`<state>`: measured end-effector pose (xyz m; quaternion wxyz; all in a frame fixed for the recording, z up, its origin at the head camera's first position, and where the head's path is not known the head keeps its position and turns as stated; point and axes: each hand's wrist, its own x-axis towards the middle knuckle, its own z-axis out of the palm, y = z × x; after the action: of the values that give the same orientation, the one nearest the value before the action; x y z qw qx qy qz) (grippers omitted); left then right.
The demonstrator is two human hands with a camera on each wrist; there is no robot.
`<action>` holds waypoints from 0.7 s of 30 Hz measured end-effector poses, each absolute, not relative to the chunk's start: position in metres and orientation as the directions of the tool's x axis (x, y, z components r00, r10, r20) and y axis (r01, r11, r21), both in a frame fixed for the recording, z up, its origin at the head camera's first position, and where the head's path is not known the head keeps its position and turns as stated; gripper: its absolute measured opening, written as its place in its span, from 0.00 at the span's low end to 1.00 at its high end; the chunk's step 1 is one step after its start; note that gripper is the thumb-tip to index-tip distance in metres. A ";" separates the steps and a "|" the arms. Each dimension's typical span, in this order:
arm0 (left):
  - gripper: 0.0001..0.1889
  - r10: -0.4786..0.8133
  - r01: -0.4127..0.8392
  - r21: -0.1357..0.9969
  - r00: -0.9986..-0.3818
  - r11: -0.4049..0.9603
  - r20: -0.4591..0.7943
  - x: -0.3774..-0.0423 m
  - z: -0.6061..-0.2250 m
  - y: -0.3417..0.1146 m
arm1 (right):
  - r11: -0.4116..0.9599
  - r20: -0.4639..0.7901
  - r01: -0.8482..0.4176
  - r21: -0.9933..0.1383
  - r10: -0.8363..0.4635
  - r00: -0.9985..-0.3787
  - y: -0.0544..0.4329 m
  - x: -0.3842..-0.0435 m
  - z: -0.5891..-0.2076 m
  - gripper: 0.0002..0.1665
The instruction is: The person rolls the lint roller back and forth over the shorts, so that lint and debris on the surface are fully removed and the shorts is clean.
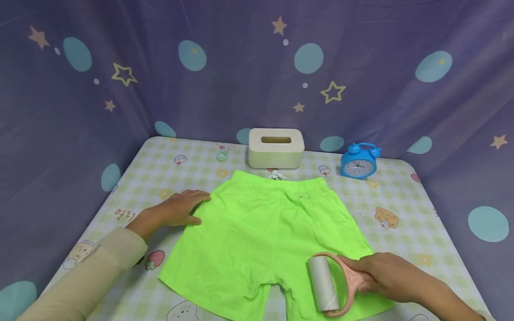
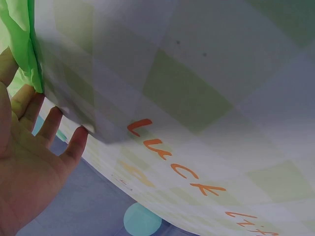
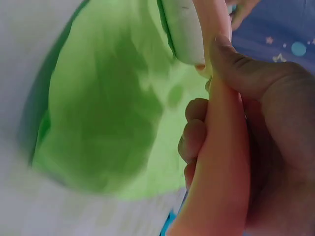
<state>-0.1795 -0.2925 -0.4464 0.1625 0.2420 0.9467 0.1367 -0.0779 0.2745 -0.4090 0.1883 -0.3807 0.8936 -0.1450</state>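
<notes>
Neon green shorts [image 1: 245, 236] lie spread on a checked cloth, waistband toward the back, with a white drawstring [image 1: 277, 175] at its middle. My right hand [image 1: 395, 276] grips the pink handle [image 3: 224, 162] of a lint roller [image 1: 323, 285]. Its white roll overlaps the leg on the right, near the hem. Over at the left side edge of the shorts, just below the waistband, rests my left hand [image 1: 180, 209], fingers extended and spread. The left wrist view shows its fingertips right at the green fabric's edge and the cloth.
At the back stands a cream and pale green tissue box [image 1: 275, 158], close behind the waistband. A blue twin-bell alarm clock [image 1: 358, 162] is at the back right. A small green ring [image 1: 221, 156] lies left of the box. Purple star-printed curtains [image 1: 249, 26] surround the table.
</notes>
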 end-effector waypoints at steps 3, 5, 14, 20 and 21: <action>0.38 0.503 0.415 0.338 -0.831 0.845 -0.237 -0.179 -0.446 -0.293 | 0.645 -0.190 -0.645 -0.410 -0.752 -0.631 0.260 -0.075 -0.412 0.41; 0.38 0.503 0.415 0.339 -0.831 0.844 -0.236 -0.179 -0.444 -0.293 | 0.631 -0.169 -0.654 -0.416 -0.761 -0.627 0.251 -0.074 -0.414 0.41; 0.39 0.500 0.413 0.332 -0.831 0.848 -0.243 -0.179 -0.445 -0.293 | 0.597 -0.126 -0.675 -0.434 -0.782 -0.610 0.218 -0.069 -0.426 0.41; 0.39 0.501 0.415 0.327 -0.829 0.849 -0.248 -0.180 -0.446 -0.292 | 0.591 -0.109 -0.717 -0.369 -0.794 -0.598 0.194 -0.066 -0.426 0.41; 0.39 0.498 0.414 0.324 -0.830 0.851 -0.249 -0.179 -0.446 -0.292 | 0.589 -0.110 -0.721 -0.364 -0.796 -0.595 0.190 -0.066 -0.426 0.41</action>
<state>-0.1792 -0.2921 -0.4460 0.1640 0.2405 0.9479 0.1292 -0.0662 0.1895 -0.4257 0.1319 -0.4301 0.8817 -0.1423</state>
